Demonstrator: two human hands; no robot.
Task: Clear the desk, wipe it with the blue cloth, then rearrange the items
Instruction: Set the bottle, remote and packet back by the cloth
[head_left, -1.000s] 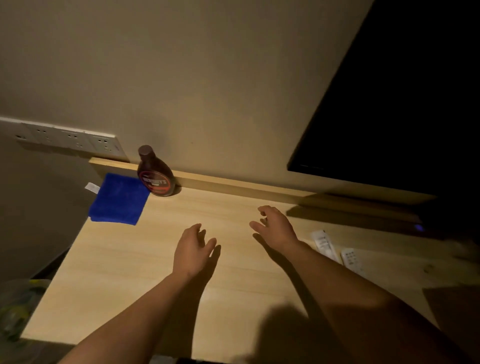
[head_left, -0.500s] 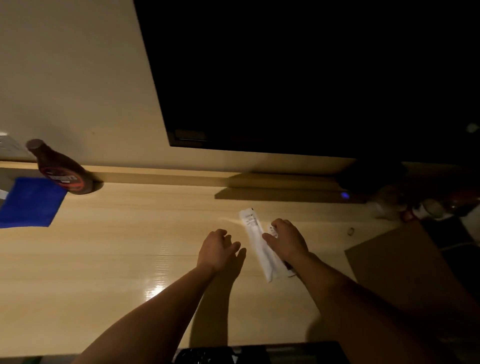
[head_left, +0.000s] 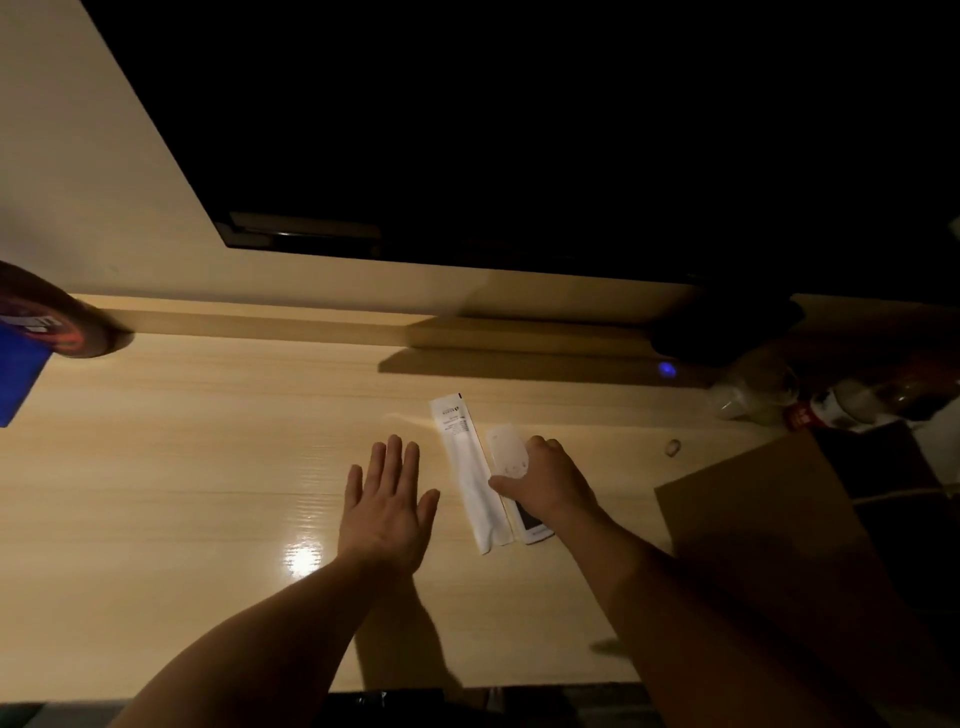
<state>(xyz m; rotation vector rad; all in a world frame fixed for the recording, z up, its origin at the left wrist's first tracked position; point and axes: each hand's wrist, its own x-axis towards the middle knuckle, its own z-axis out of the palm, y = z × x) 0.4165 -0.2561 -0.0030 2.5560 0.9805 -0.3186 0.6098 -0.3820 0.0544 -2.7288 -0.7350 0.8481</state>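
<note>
On the pale wooden desk (head_left: 182, 467) two white remote controls lie side by side. My right hand (head_left: 548, 483) closes around the shorter remote (head_left: 506, 454), thumb on its near side and fingers over the far side. The longer white remote (head_left: 470, 467) lies just left of it, untouched. Left of both, my left hand (head_left: 387, 506) hovers flat over the desk with fingers spread, holding nothing. The blue cloth (head_left: 18, 379) shows only as a corner at the left edge, beside a dark brown bottle (head_left: 52, 322).
A black TV screen (head_left: 519, 130) hangs on the wall above the desk. A brown cardboard sheet (head_left: 769, 519) lies at the right. Bottles and jars (head_left: 753, 395) crowd the dim back right corner, near a small blue light (head_left: 666, 369).
The view has swung right, pushing the cloth and bottle to the left edge. My right hand has closed on the shorter remote. My left hand has opened out flat.
</note>
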